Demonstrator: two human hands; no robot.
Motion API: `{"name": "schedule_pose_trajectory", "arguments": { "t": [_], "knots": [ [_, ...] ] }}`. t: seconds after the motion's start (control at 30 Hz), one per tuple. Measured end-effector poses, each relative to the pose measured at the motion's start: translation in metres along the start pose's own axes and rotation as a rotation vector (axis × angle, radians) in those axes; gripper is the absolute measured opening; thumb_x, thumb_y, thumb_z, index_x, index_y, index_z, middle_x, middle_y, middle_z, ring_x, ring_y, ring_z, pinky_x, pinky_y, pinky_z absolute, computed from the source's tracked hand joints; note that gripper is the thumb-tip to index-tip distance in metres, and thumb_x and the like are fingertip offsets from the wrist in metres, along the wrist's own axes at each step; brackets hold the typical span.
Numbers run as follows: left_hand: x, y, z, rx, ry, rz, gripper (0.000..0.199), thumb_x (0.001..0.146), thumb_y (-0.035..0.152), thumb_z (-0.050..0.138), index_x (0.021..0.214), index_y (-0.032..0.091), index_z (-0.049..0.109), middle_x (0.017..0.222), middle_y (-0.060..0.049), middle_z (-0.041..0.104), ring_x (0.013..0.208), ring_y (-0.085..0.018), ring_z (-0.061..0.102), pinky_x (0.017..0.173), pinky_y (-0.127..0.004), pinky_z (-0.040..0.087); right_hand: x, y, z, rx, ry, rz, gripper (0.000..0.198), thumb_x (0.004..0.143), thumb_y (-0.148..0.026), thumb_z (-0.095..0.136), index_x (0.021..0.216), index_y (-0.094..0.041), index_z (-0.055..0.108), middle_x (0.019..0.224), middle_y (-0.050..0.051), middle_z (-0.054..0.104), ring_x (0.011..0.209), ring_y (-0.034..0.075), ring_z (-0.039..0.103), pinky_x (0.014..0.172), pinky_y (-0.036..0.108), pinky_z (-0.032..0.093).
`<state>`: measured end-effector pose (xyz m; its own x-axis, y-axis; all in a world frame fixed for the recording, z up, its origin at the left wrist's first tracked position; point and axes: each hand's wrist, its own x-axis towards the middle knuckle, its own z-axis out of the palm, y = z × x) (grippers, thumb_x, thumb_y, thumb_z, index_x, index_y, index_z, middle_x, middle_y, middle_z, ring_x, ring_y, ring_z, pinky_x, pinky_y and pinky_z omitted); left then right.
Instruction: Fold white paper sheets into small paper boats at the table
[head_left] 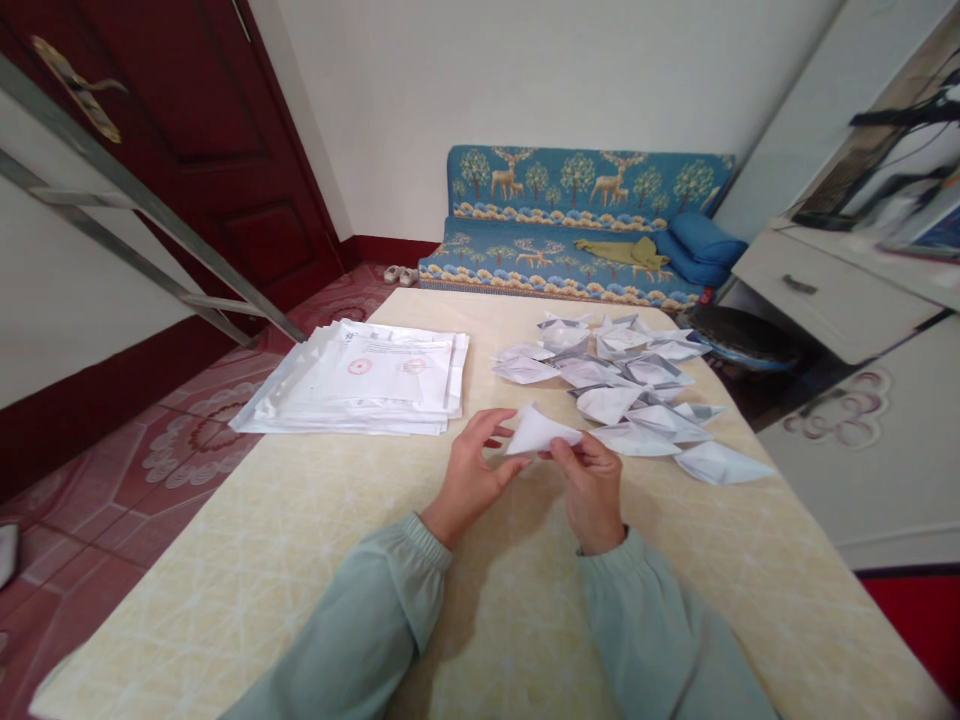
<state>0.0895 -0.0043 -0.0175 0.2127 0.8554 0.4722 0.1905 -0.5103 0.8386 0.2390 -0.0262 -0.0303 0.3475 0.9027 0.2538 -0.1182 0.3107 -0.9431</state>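
A folded paper (541, 430) is held above the table (315, 560), near its middle, between both hands. The left hand (474, 470) is closed lightly on the left edge of the paper, thumb on top, fingers curled beneath. The right hand (592, 490) is pinched on the lower right corner, thumb and forefinger meeting on the sheet. The paper is raised clear of the tabletop; its apex points away from the body.

To the right, just beyond the hands, a pile of folded pieces (630, 390) is spread loosely, some overlapping. To the left, well apart, a stack of flat sheets (367, 380) is laid, with red stamps visible on the top sheet.

Judged step: a fold is being shaped or pressed in the air. For a clean result, the edges should be aligned before any crease is set, and the pinch kept close to the fold line so that the paper is not bowed. The crease would be sharper if pressed against the table. Whether the fold is complete cannot be told; the underside is hidden.
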Motion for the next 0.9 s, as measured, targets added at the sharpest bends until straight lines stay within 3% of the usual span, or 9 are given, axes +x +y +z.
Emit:
{"name": "schedule_pose_trajectory", "arguments": {
  "t": [0.13, 0.27, 0.37, 0.53, 0.6, 0.9],
  "knots": [
    [0.0, 0.002, 0.001, 0.007, 0.05, 0.026, 0.035, 0.074, 0.021, 0.07, 0.109, 0.019, 0.065, 0.108, -0.009, 0.064, 0.097, -0.019, 0.06, 0.078, -0.027, 0.05, -0.003, 0.002, 0.008, 0.293, -0.012, 0.117, 0.011, 0.073, -0.028, 0.072, 0.082, -0.022, 0.069, 0.076, 0.0, 0.068, 0.065, 0.015, 0.06, 0.065, 0.03, 0.049],
    [0.001, 0.005, -0.001, -0.038, 0.066, 0.034, 0.035, 0.074, 0.025, 0.071, 0.108, 0.019, 0.067, 0.109, -0.01, 0.065, 0.1, -0.021, 0.06, 0.083, -0.03, 0.05, -0.005, -0.004, 0.01, 0.391, -0.091, 0.183, 0.013, 0.073, -0.025, 0.071, 0.085, -0.022, 0.068, 0.084, 0.001, 0.067, 0.074, 0.017, 0.061, 0.068, 0.033, 0.051],
    [0.001, 0.006, 0.0, -0.168, 0.029, -0.005, 0.031, 0.078, 0.026, 0.067, 0.108, 0.019, 0.068, 0.113, -0.01, 0.064, 0.106, -0.022, 0.058, 0.091, -0.033, 0.048, -0.007, -0.006, 0.007, 0.359, -0.147, 0.206, 0.012, 0.071, -0.023, 0.07, 0.083, -0.022, 0.067, 0.08, 0.001, 0.065, 0.075, 0.017, 0.059, 0.069, 0.032, 0.051],
    [-0.003, 0.003, 0.006, -0.417, 0.013, -0.204, 0.039, 0.079, 0.028, 0.066, 0.117, 0.018, 0.063, 0.119, -0.01, 0.064, 0.099, -0.022, 0.063, 0.078, -0.028, 0.053, -0.008, -0.006, 0.005, 0.238, -0.232, 0.175, 0.008, 0.076, -0.024, 0.063, 0.084, -0.021, 0.065, 0.082, 0.001, 0.06, 0.078, 0.017, 0.055, 0.071, 0.028, 0.046],
    [-0.004, 0.001, 0.009, -0.485, 0.04, -0.259, 0.046, 0.077, 0.027, 0.068, 0.121, 0.018, 0.06, 0.12, -0.01, 0.064, 0.1, -0.022, 0.063, 0.08, -0.028, 0.053, -0.008, -0.008, 0.007, 0.191, -0.26, 0.161, 0.008, 0.079, -0.026, 0.059, 0.084, -0.021, 0.064, 0.083, 0.001, 0.059, 0.079, 0.017, 0.054, 0.07, 0.028, 0.045],
    [-0.003, -0.001, 0.01, -0.584, 0.046, -0.291, 0.054, 0.074, 0.023, 0.072, 0.125, 0.018, 0.055, 0.124, -0.013, 0.061, 0.111, -0.025, 0.059, 0.088, -0.031, 0.051, -0.008, -0.019, 0.011, 0.077, -0.334, 0.127, 0.019, 0.079, -0.03, 0.063, 0.095, -0.021, 0.06, 0.089, 0.001, 0.062, 0.081, 0.017, 0.055, 0.072, 0.028, 0.043]
  ]
}}
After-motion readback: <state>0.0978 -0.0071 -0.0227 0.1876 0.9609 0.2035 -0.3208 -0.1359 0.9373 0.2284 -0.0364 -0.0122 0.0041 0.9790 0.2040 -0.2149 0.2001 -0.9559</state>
